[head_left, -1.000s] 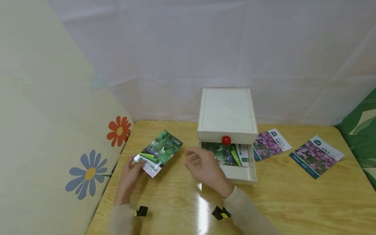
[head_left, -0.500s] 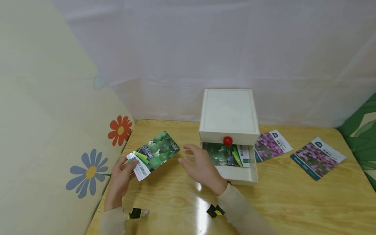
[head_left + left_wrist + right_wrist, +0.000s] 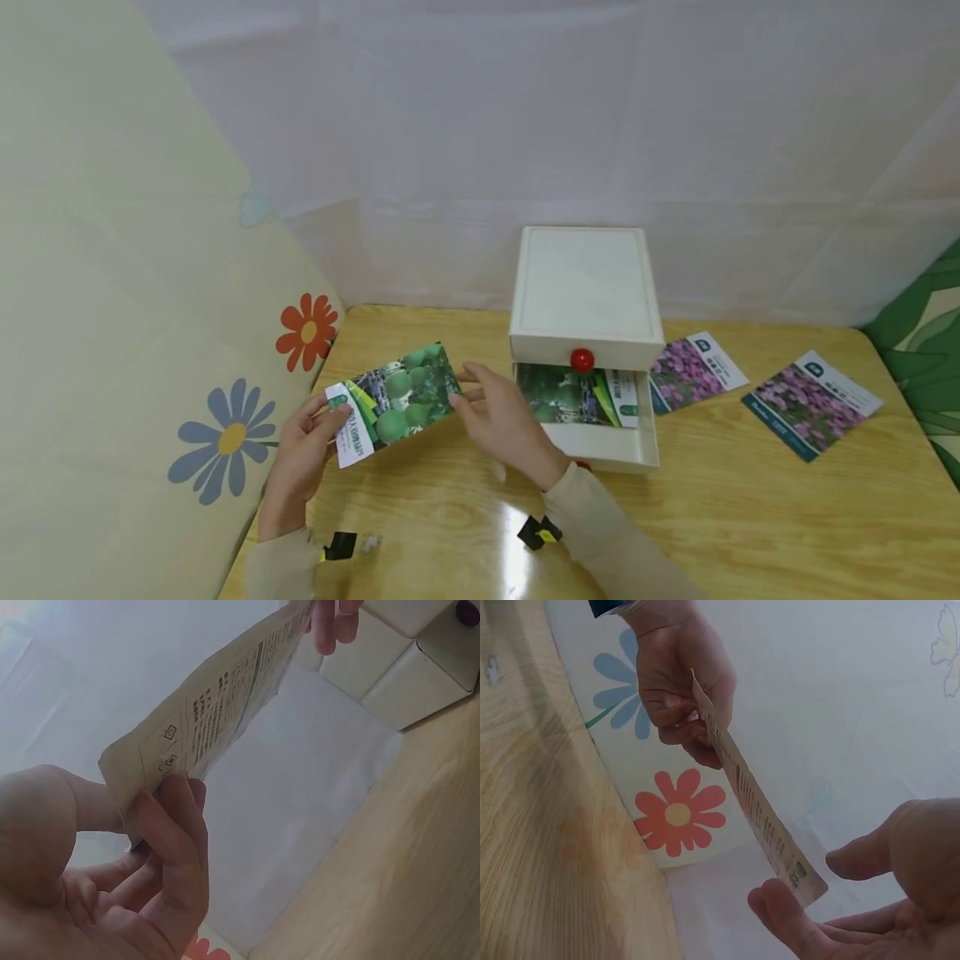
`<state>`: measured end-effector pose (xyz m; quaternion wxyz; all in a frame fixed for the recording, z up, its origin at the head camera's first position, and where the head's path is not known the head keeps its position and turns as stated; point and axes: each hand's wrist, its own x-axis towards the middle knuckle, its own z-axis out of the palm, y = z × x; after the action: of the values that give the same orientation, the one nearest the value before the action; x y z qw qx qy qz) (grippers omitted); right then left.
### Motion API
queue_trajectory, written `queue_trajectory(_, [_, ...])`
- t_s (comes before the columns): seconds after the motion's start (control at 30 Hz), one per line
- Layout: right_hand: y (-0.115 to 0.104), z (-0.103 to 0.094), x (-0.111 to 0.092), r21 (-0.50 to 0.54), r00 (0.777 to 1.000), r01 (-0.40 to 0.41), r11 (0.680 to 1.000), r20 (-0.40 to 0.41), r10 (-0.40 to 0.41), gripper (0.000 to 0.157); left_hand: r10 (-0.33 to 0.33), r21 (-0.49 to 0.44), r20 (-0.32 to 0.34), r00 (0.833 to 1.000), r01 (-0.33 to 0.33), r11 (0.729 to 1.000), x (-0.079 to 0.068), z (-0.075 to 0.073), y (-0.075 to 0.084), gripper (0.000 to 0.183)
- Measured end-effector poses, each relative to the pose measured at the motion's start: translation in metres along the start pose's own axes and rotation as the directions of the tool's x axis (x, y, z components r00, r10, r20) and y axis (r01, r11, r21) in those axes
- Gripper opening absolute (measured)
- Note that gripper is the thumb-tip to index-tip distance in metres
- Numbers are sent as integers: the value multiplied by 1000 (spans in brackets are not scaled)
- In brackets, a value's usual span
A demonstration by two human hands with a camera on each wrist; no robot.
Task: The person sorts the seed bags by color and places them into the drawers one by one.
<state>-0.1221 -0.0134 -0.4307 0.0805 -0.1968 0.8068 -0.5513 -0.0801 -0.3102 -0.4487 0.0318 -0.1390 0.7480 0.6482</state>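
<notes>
A seed packet [image 3: 401,400] printed with green round fruit is held up over the left of the table, tilted. My left hand [image 3: 296,454] pinches its white end between thumb and fingers; the back with printed text [image 3: 225,705] faces the left wrist camera. At the packet's other end is my right hand [image 3: 506,421], fingers extended. In the right wrist view its fingertips [image 3: 776,900] are right at the packet's edge, while the thumb stands apart from it. A similar green packet [image 3: 558,396] lies inside the pulled-out lower drawer [image 3: 600,446] of a white box [image 3: 588,287].
The box's upper drawer is closed and has a red knob [image 3: 582,360]. Two packets with purple flowers, one partly behind the box [image 3: 693,371] and one farther right [image 3: 810,404], lie on the wooden table [image 3: 720,517]. A flower-painted wall [image 3: 142,333] borders the left.
The left hand has shifted left and turned the seed packet flatter, its white end now pointing left. My right hand has moved left from near the drawer to the packet's far end.
</notes>
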Motion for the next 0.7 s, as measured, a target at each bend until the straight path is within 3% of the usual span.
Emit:
queue_trajectory(0.2, [1,6,4,84,999,20,996,-34,-17,49,6,4,21,1000,-6,1000,-3,0,4,53])
queue_trajectory(0.7, [1,4,1,282,996,26,959,-86,-2,26,-1,37,-5,1000,2,999,-11,-1,10,49])
